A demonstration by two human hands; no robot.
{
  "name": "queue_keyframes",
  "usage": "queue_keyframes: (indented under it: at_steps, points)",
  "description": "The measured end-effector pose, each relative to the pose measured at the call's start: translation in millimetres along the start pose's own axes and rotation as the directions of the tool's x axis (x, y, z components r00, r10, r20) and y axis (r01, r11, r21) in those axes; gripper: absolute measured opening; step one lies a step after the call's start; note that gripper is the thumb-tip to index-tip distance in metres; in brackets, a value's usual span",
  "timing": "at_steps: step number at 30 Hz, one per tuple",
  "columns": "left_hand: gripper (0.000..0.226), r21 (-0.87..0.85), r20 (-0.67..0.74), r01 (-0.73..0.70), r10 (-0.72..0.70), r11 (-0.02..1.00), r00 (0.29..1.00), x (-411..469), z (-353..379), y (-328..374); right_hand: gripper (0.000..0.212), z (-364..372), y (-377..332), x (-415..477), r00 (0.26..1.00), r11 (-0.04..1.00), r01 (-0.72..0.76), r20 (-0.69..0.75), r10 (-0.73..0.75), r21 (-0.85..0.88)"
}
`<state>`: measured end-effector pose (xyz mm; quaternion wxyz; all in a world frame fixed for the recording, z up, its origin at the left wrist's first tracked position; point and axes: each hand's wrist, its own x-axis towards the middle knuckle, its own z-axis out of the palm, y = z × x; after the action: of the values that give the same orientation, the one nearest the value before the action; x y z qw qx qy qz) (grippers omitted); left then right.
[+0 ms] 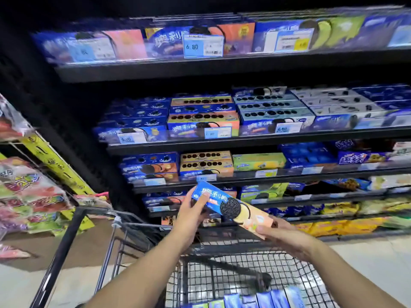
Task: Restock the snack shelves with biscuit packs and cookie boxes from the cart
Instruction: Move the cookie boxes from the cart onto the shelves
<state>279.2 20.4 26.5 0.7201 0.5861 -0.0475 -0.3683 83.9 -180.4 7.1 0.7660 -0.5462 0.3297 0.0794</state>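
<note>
Down in the wire cart (222, 274), a row of blue boxes (262, 300) stands on end at the near side. Beyond it, the shelves (244, 142) carry stacked cartons (203, 121) in blue, orange and green behind price tags (202, 46). Above the cart, one cookie box (231, 207) is held tilted between both hands. The left hand (191, 216) grips its raised blue end, thumb on the front. The right hand (287, 236) grips its lower peach end. A dark sandwich cookie is printed at its middle.
</note>
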Motion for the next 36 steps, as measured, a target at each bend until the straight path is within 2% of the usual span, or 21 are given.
queue_keyframes:
  at_steps: [1, 3, 6, 10, 12, 15, 18, 20, 22, 26, 32, 36]
  points:
    - [0.049, 0.035, 0.026, -0.024, 0.023, 0.999, 0.999, 2.5, -5.7, 6.5, 0.098, 2.5, -4.1, 4.8, 1.0, 0.997, 0.024, -0.011, -0.025, -0.07]
    - [0.057, 0.057, 0.083, -0.06, 0.055, 0.997, 0.995, 7.4, -16.5, 15.8, 0.11, 8.5, -8.9, 15.6, 0.995, 0.991, 0.089, -0.036, -0.093, -0.097]
    - [0.062, -0.002, 0.137, -0.053, 0.052, 0.999, 0.989, 20.4, -34.7, 14.9, 0.118, 16.9, -11.8, 34.5, 0.983, 0.974, 0.185, 0.002, -0.186, -0.127]
    - [0.056, -0.12, 0.144, -0.062, 0.079, 0.991, 0.986, 41.8, -54.0, 1.7, 0.097, 27.3, -15.0, 55.7, 0.947, 0.892, 0.32, 0.089, -0.308, -0.319]
    - [0.052, -0.254, 0.126, -0.057, 0.091, 0.966, 0.988, 51.8, -57.6, -3.4, 0.087, 28.3, -18.7, 63.7, 0.907, 0.803, 0.39, 0.039, -0.419, -0.451]
    - [0.052, -0.492, 0.119, -0.017, 0.087, 0.871, 0.989, 66.2, -54.9, -7.8, 0.083, 24.5, -25.8, 75.8, 0.833, 0.679, 0.445, -0.008, -0.553, -0.583]
    - [0.024, -0.577, 0.084, 0.01, 0.048, 0.817, 0.995, 77.3, -42.7, -10.9, 0.079, 20.0, -37.5, 86.5, 0.74, 0.55, 0.506, 0.007, -0.673, -0.664]
    - [0.01, -0.545, 0.028, 0.015, 0.001, 0.838, 1.0, 84.8, -30.7, -14.0, 0.077, 15.2, -47.8, 95.2, 0.673, 0.457, 0.539, 0.035, -0.739, -0.708]
    - [0.015, -0.431, -0.036, 0.002, -0.019, 0.903, 0.999, 93.1, -18.4, -17.7, 0.077, 8.9, -58.6, 106.9, 0.648, 0.403, 0.539, 0.059, -0.759, -0.739]
    - [0.026, -0.187, -0.053, -0.015, 0.005, 0.982, 0.999, 107.6, -3.4, -19.9, 0.082, -5.0, -81.9, 134.4, 0.671, 0.382, 0.524, 0.093, -0.735, -0.762]
    - [0.026, -0.025, -0.151, -0.033, 0.029, 0.999, 0.988, 131.1, 0.2, -4.8, 0.077, -11.5, -120.2, 166.3, 0.738, 0.329, 0.464, 0.153, -0.657, -0.822]
    - [0.027, 0.02, -0.207, -0.051, 0.054, 0.998, 0.977, 144.0, 1.7, -5.6, 0.082, -11.1, -137.6, 186.8, 0.768, 0.225, 0.411, 0.203, -0.607, -0.884]
